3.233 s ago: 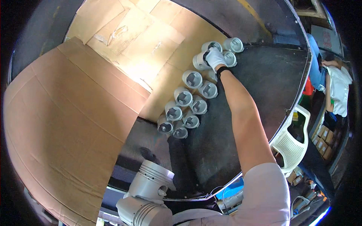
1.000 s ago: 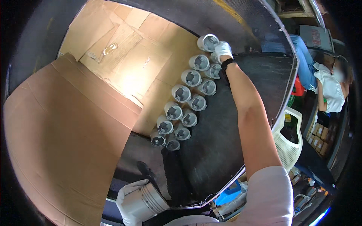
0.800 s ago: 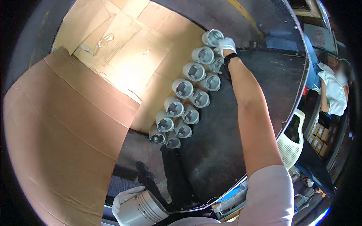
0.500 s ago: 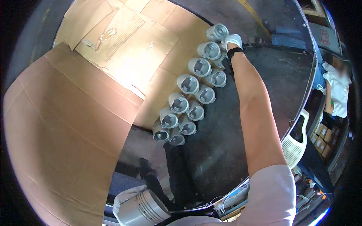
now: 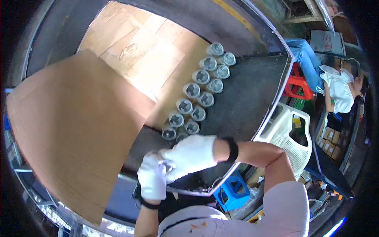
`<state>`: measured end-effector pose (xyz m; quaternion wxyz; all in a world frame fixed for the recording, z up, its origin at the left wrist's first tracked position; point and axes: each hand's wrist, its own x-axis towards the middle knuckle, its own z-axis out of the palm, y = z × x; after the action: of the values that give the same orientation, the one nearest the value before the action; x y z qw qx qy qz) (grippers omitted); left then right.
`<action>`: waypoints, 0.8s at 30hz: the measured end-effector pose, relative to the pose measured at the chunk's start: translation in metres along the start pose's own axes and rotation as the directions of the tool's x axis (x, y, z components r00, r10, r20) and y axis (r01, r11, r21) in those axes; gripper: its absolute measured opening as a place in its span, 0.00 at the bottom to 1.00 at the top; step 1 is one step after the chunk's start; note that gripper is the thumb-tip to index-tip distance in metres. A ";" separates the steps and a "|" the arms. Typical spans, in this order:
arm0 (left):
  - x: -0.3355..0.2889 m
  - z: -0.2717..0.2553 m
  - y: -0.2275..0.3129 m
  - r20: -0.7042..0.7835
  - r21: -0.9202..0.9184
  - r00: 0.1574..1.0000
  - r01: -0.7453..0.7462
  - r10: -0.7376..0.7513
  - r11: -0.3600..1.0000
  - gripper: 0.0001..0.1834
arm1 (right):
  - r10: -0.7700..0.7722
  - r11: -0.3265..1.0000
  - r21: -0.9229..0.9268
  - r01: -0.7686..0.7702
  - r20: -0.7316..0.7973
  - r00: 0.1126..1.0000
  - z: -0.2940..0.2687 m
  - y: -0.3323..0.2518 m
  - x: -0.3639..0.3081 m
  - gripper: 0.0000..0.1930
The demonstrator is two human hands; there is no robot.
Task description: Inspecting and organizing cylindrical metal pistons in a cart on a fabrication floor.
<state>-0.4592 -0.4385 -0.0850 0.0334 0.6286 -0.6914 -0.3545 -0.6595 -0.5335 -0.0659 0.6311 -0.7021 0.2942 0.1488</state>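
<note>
My left hand (image 5: 152,178) and my right hand (image 5: 191,159), both in white gloves, meet at the near edge of the dark table. Their fingers are closed together, the right hand reaching across from the right. A small grey, shiny bit shows between them; the rest of what they hold is hidden. Just beyond, two slanting rows of silver-grey pistons (image 5: 192,90) stand upright with hollow ends up. The nearest piston (image 5: 181,136) of the right row is partly covered by my right hand. At the far end of that row stands another piston (image 5: 227,59).
A large brown cardboard sheet (image 5: 79,130) rises at the left, with flat cardboard (image 5: 146,51) beyond it. To the right are a white plastic chair (image 5: 294,146), a blue stool (image 5: 232,191) and a red stool (image 5: 296,85). A person in a white shirt (image 5: 339,89) sits farther right.
My right hand has come back from the far end of the rows to my left hand. The grooved piston in my left hand no longer shows. My view has shifted.
</note>
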 end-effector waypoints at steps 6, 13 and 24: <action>-0.007 0.005 0.000 0.007 0.234 0.994 -0.110 0.111 0.966 0.15 | 0.137 0.988 0.001 -0.152 -0.433 0.891 0.076 -0.010 0.016 0.09; -0.033 0.011 -0.037 -0.282 0.184 0.948 -0.095 0.146 0.978 0.18 | 0.563 0.762 0.562 -0.322 -0.329 0.758 0.092 0.090 0.078 0.13; -0.043 0.025 -0.064 -0.291 0.248 0.881 -0.308 0.374 0.918 0.27 | 0.680 0.733 0.537 -0.417 -0.576 0.454 0.179 0.208 0.265 0.11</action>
<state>-0.4087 -0.3865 -0.1207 0.1498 0.5474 -0.8072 -0.1625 -0.5479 -0.4251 -0.4143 0.4735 -0.4501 0.7571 -0.0020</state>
